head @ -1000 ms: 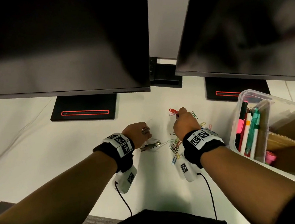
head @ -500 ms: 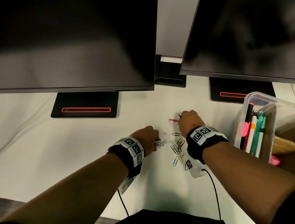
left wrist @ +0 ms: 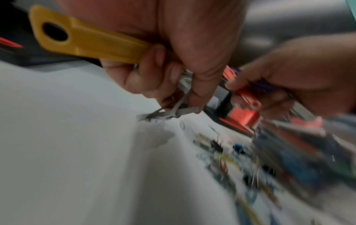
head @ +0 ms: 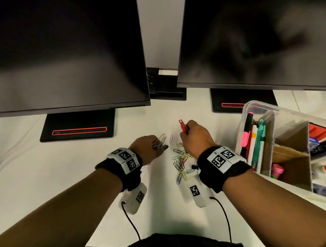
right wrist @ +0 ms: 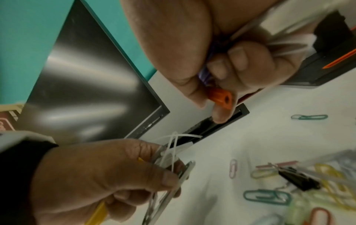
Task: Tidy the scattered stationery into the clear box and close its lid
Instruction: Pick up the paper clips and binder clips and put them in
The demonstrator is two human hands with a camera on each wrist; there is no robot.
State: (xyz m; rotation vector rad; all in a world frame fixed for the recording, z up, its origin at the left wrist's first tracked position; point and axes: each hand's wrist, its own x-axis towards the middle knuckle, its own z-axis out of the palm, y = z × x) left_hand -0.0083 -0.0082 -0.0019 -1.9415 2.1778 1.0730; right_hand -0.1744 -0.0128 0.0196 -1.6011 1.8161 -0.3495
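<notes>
My left hand [head: 156, 144] grips a bundle of silver metal clips [head: 161, 142] just left of the paper clip pile [head: 180, 162]. The left wrist view shows a yellow plastic piece with a hole [left wrist: 80, 44] in the same hand, along with the metal clips [left wrist: 179, 109]. My right hand [head: 187, 132] pinches a small red-orange piece with a hole [head: 182, 124] [right wrist: 221, 99] above the pile, with something purple [right wrist: 206, 76] tucked in its palm. The clear box [head: 258, 104] stands open at the right, holding pens and markers.
Two dark monitors [head: 57, 54] hang over the back of the white desk [head: 31, 180], their black stands [head: 76, 125] behind my hands. A black binder clip [right wrist: 300, 179] and several coloured paper clips [right wrist: 267, 196] lie loose. Cardboard dividers [head: 289, 155] split the box.
My left hand moved right to the silver clip that lay on the desk and took it up. The right hand stayed over the pile, holding the red piece.
</notes>
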